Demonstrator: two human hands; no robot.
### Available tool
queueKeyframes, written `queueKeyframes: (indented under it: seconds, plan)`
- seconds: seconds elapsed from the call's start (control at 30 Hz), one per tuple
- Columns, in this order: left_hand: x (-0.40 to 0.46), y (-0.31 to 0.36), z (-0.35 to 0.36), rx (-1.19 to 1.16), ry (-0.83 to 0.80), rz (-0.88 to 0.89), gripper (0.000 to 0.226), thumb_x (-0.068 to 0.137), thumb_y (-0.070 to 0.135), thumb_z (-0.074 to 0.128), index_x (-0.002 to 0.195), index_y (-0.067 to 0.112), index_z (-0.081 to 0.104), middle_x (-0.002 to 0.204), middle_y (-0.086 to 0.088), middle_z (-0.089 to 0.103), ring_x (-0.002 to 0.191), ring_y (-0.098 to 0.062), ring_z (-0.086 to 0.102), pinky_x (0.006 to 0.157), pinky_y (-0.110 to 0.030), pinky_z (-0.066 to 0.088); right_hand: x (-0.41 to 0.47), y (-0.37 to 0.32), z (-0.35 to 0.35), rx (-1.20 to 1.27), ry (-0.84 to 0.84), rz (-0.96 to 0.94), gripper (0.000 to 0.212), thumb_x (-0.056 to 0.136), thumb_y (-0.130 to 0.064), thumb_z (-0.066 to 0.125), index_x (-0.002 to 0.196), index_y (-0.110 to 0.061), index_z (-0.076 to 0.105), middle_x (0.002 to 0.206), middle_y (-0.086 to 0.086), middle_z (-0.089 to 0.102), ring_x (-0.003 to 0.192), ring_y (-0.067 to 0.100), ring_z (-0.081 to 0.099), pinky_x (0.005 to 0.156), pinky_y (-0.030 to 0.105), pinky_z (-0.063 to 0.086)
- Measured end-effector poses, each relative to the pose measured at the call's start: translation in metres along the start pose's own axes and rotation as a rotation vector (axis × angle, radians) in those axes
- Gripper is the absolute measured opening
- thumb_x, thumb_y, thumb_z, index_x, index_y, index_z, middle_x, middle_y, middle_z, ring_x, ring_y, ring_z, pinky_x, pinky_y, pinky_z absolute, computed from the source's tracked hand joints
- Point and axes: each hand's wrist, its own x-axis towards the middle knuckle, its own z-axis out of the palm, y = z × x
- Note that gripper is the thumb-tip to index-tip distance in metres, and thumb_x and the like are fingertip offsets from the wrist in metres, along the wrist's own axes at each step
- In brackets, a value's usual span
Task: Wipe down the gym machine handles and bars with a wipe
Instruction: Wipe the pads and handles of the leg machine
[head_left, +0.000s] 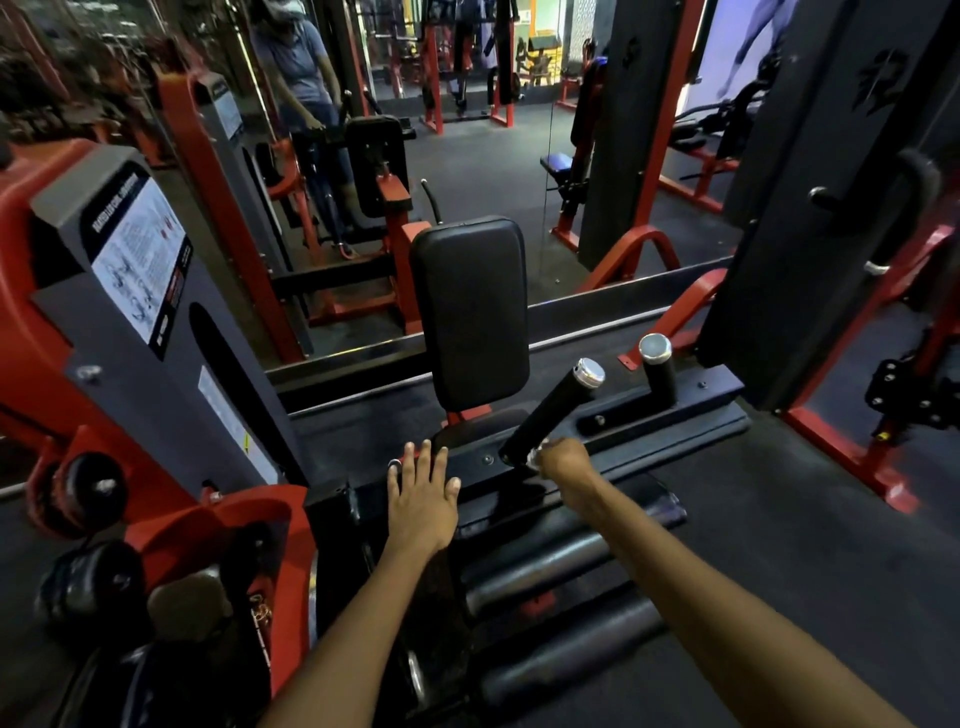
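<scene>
Left hand (422, 493): flat, fingers straight and spread, palm down on the black frame bar (613, 441) of the machine, just near of the back pad. Right hand (563, 464): fingers curled at the lower end of the black handle (550, 413), with a scrap of pale material, apparently the wipe (535, 456), showing at the fingertips against the handle's base; how much of the wipe is held cannot be told. Handle: black grip, chrome end cap, slanting up and away to the right from the frame bar. Second handle (658, 370): shorter, upright, chrome-capped, farther right on the same bar, untouched. Back pad (470, 312): black, upright, centre, just far of the left hand. Weight-stack housing (156, 322): grey and red, left side, bearing an instruction placard (139, 260). Roller pads (561, 618): black, lying crosswise near the forearms. Mirror (467, 130): along the far wall, reflecting red-framed machines and a person in a blue shirt.
</scene>
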Motion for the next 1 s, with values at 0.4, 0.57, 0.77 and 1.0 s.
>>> queueKeyframes:
  seconds: [0.4,0.57,0.77,1.0]
  plan:
    - [-0.005,-0.001,0.001,-0.006,0.049,0.013,0.055,0.106,0.037,0.015,0.155,0.019,-0.003,0.163,-0.002,-0.011,0.148,-0.022,-0.018,0.12,-0.045,-0.008,-0.033,-0.081,-0.019,-1.35,0.355,-0.801,0.03,0.094,-0.009,0.041,0.116,-0.002,0.061,0.119,0.011,0.049,0.116,0.028,0.04,0.086,0.027,0.037]
    - [-0.003,-0.001,0.004,-0.002,0.064,0.01,0.055,0.106,0.037,0.016,0.155,0.02,-0.001,0.163,-0.001,-0.011,0.148,-0.022,-0.018,0.12,-0.044,-0.009,-0.016,-0.043,0.038,-1.499,0.196,-0.809,0.032,0.096,-0.008,0.036,0.119,0.002,0.056,0.12,0.019,0.051,0.112,0.032,0.043,0.093,0.031,0.036]
    - [0.0,-0.002,0.004,-0.004,0.043,0.004,0.055,0.106,0.038,0.016,0.155,0.02,0.0,0.162,-0.001,-0.012,0.147,-0.023,-0.019,0.12,-0.045,-0.009,-0.006,-0.019,0.049,-1.393,0.135,-0.981,0.017,0.073,-0.009,0.068,0.083,0.004,0.07,0.084,0.015,0.061,0.079,0.026,0.058,0.065,0.025,0.047]
    - [0.0,-0.001,0.004,-0.008,0.041,0.009,0.055,0.106,0.038,0.015,0.155,0.019,0.001,0.163,-0.002,-0.012,0.147,-0.024,-0.019,0.12,-0.046,-0.008,0.002,0.05,-0.003,-0.695,0.183,-1.052,0.015,0.075,-0.006,0.052,0.078,-0.006,0.067,0.085,0.009,0.055,0.078,0.022,0.05,0.057,0.032,0.048]
